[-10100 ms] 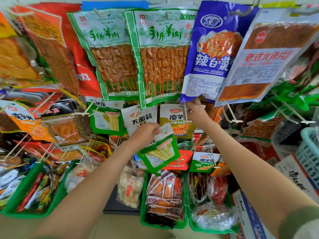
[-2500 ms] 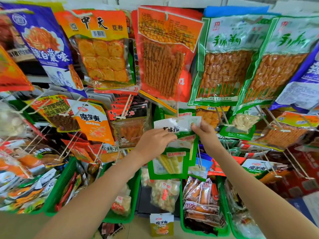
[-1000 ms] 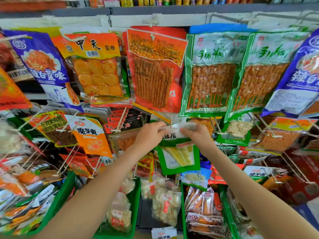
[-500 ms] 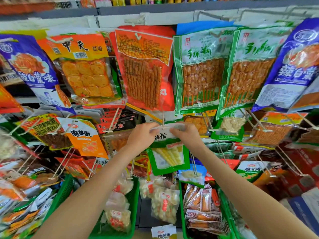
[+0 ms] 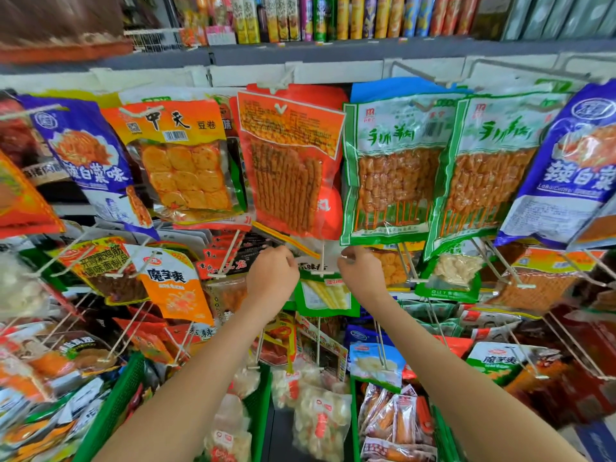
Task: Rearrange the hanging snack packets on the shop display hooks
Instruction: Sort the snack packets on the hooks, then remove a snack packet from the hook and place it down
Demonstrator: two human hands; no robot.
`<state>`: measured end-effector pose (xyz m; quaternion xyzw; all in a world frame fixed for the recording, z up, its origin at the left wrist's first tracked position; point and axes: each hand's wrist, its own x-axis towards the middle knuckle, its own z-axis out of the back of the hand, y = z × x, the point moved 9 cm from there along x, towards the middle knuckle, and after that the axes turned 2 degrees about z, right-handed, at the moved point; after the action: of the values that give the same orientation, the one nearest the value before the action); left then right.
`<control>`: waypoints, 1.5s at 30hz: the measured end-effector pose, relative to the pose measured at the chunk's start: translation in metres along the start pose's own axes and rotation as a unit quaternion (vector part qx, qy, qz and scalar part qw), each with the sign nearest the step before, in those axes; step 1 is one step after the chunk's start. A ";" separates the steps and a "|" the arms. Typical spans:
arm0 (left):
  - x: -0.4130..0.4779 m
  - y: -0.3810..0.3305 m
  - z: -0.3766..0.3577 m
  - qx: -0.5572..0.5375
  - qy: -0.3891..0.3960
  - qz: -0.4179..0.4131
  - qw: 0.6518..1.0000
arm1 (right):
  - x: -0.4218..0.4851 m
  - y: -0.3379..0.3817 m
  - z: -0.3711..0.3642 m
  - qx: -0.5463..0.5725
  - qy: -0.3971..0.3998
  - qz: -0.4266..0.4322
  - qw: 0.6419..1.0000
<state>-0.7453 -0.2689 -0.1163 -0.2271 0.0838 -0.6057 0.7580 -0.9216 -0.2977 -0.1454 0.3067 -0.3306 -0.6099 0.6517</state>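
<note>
Two top corners of the green packet (image 5: 325, 293) are pinched: 9 o'clock by the left hand (image 5: 271, 278), 3 o'clock by the right hand (image 5: 361, 275). All fingers are curled.

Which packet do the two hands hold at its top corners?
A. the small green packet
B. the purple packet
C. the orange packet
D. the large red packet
A: the small green packet hangs between the left hand and the right hand, whose fingers pinch its white top at the hook.
</note>
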 end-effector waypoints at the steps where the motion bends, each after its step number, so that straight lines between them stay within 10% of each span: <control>1: -0.001 -0.001 0.011 0.003 -0.021 -0.004 1.000 | -0.004 0.008 0.004 -0.017 -0.004 0.023 1.000; 8: -0.007 -0.026 0.080 -0.105 -0.164 -0.073 0.978 | -0.029 0.088 0.044 -0.039 -0.084 0.134 0.987; 24: -0.001 -0.004 0.088 -0.288 -0.067 -0.062 0.953 | -0.017 0.137 0.053 0.156 -0.081 0.124 0.977; 31: -0.005 0.017 0.094 -0.433 -0.009 -0.016 0.901 | -0.052 0.137 0.076 0.281 -0.127 0.143 0.941; 37: -0.022 0.003 0.074 -0.641 0.192 0.002 0.743 | -0.064 0.121 0.072 0.307 -0.077 0.086 0.945; 45: -0.045 -0.015 0.087 -0.686 0.209 -0.029 0.697 | -0.086 0.135 0.088 0.307 -0.092 0.139 0.937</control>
<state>-0.7347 -0.2070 -0.0391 -0.5542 0.6253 -0.4338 0.3371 -0.9161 -0.2026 0.0104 0.3852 -0.5996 -0.4081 0.5705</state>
